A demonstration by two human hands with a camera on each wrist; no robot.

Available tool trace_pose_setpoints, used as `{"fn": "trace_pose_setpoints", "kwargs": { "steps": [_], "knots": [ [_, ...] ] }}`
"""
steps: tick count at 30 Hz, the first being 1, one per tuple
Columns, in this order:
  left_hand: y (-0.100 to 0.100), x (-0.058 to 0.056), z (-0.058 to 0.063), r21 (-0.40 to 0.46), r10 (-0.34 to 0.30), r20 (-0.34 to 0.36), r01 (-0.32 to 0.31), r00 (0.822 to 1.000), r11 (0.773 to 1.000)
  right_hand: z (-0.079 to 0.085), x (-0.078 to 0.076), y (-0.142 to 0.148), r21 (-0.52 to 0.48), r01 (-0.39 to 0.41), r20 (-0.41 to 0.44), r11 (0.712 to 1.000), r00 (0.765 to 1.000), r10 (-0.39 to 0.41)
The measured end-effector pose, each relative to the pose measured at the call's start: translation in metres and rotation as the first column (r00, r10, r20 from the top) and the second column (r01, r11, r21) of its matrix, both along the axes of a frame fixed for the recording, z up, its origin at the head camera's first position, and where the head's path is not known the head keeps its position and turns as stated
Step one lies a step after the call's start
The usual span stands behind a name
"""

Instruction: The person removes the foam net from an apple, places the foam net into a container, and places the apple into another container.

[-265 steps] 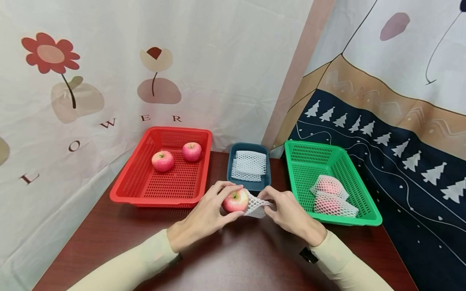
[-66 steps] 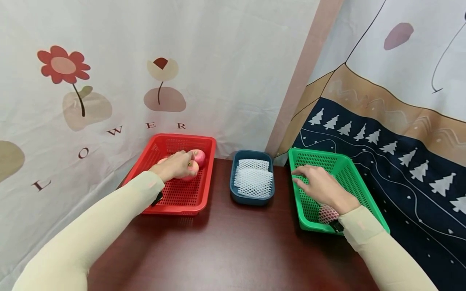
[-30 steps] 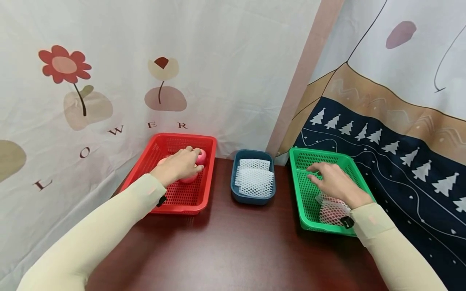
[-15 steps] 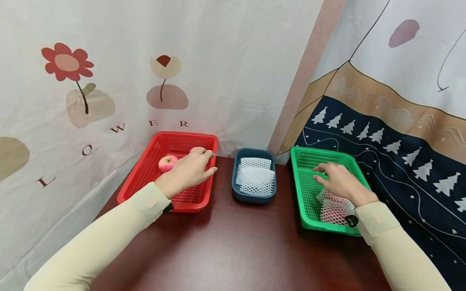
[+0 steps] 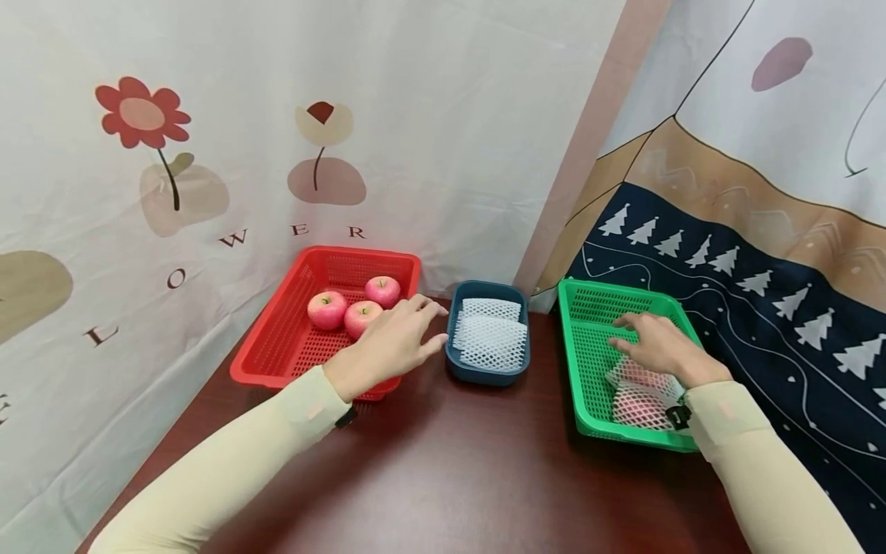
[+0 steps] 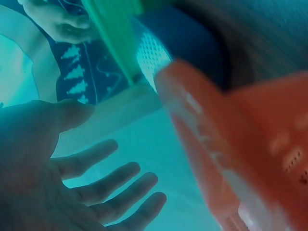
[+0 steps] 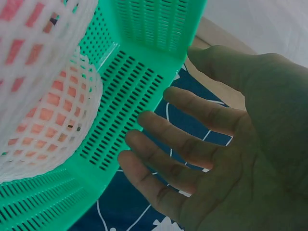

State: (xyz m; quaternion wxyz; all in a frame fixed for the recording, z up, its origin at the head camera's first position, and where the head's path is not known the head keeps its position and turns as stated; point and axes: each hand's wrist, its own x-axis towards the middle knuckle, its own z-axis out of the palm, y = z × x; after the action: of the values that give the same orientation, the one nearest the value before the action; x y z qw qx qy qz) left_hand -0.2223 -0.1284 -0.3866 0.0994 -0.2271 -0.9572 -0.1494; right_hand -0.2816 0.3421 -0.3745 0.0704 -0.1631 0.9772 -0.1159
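Note:
Three bare apples sit in the red basket [image 5: 258, 362] at left: one left [image 5: 328, 310], one behind [image 5: 383, 291], and a front apple [image 5: 361, 318] partly behind my left hand [image 5: 389, 342]. That hand is over the basket's right edge, fingers spread, holding nothing; its bare palm [image 6: 43, 168] shows in the left wrist view. My right hand [image 5: 657, 348] hovers over the green basket [image 5: 580, 385] with loosely bent fingers and holds nothing. Below it lie net-wrapped apples [image 5: 640, 405]; in the right wrist view one foam-netted apple [image 7: 48, 115] is beside the fingers.
A small blue tray [image 5: 490, 378] between the baskets holds white foam nets [image 5: 490, 344]. All stand on a dark brown table [image 5: 443, 469]. A printed curtain [image 5: 443, 154] hangs right behind them, with a navy part [image 5: 775, 338] at right.
Earlier both hands held an apple and its net at the centre. The bare apple is now in the red basket, and another net is in the tray. My left hand has let go and moved right.

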Motion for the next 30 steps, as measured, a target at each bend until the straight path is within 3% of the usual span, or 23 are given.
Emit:
{"fn": "trace_pose_setpoints", "kwargs": {
  "steps": [6,13,24,30],
  "knots": [
    [0.019,0.007,-0.005,0.043,-0.066,-0.041,0.067,0.997,0.997,0.001,-0.003,0.008,0.034,0.005,0.033,0.999,0.999,-0.006],
    [0.039,0.017,-0.013,0.073,-0.099,-0.017,0.100,0.995,0.992,-0.003,-0.004,0.021,0.064,0.010,0.105,0.998,0.994,-0.017],
    [0.065,0.021,-0.028,0.111,-0.152,-0.057,0.158,0.987,0.981,-0.004,-0.014,0.030,0.082,-0.006,0.171,0.997,0.985,-0.008],
    [0.083,0.023,-0.041,0.113,-0.193,-0.012,0.193,0.981,0.975,-0.012,-0.016,0.038,0.095,0.014,0.263,0.995,0.964,-0.038]
  ]
}}
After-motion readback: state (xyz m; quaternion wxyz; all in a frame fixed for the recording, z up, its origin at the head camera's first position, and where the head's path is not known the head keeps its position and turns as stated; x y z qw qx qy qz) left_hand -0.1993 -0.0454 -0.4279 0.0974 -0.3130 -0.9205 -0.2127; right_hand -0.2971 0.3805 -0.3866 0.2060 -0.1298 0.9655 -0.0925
